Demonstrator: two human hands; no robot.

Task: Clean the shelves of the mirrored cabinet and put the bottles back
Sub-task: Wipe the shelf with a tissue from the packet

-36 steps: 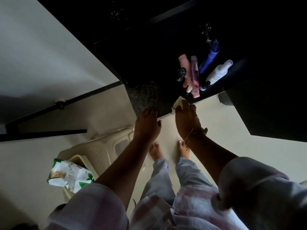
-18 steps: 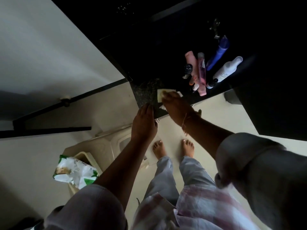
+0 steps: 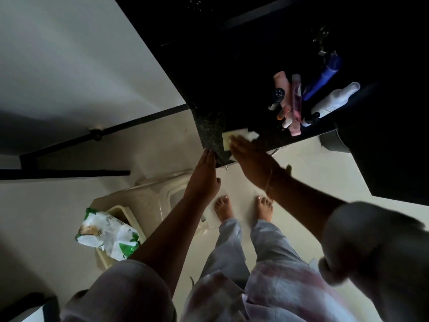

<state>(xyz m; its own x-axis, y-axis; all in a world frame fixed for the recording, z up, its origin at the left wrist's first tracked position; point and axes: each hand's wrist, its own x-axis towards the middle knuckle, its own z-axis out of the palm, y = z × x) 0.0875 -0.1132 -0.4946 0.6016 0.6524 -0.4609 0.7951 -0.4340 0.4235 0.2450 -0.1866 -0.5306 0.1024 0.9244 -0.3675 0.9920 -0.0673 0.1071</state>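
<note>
The fingers (image 3: 236, 146) of the right hand (image 3: 253, 159) lie flat and straight, pressing a pale cloth (image 3: 228, 138) onto the dark speckled tabletop (image 3: 209, 126) near its corner. The left hand (image 3: 204, 175) rests with its fingers straight against the tabletop's edge, holding nothing. The bottles (image 3: 294, 101) are crowded together at about two o'clock from the cloth, close to the front edge. The pink tube (image 3: 296, 98) and a white bottle (image 3: 334, 98) sit nearest the drop. I cannot make out the mirrored cabinet itself in this gloom.

My worry is the sweep. If the cloth runs on toward two o'clock, the hand may catch the nearest bottles. They are packed so tightly that one knock could topple several, and the floor is right below, beside the person's bare feet. A damp cloth may also leave the surface slick, so a bottle set down near the edge could slide. At seven o'clock, a packet of wipes (image 3: 106, 233) sits loosely on a tub and looks ready to slip off.
</note>
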